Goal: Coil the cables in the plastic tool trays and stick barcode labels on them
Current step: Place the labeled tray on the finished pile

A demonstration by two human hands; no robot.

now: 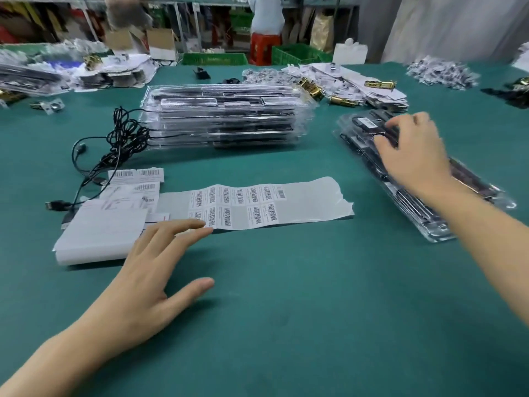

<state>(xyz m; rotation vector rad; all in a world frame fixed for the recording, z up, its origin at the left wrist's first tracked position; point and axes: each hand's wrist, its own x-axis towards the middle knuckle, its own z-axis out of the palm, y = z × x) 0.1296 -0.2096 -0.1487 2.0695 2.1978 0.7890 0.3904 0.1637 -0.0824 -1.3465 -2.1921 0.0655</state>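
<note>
a worker's left hand [148, 270] lies flat and released on the green tabletop [286, 310], its straight fingers [186, 226] touching the near edge of a sheet of barcode labels [300, 202] beside a pile of white paper [100, 233]. the right hand [415, 156] reaches over the far end of a small stack of clear plastic trays [423, 222] at right, with one barcode label [366, 122] stuck on top; its bent fingers are too blurred to tell whether they grasp anything. loose black cables [126, 136] trail from a taller stack of trays [226, 116] at centre.
</note>
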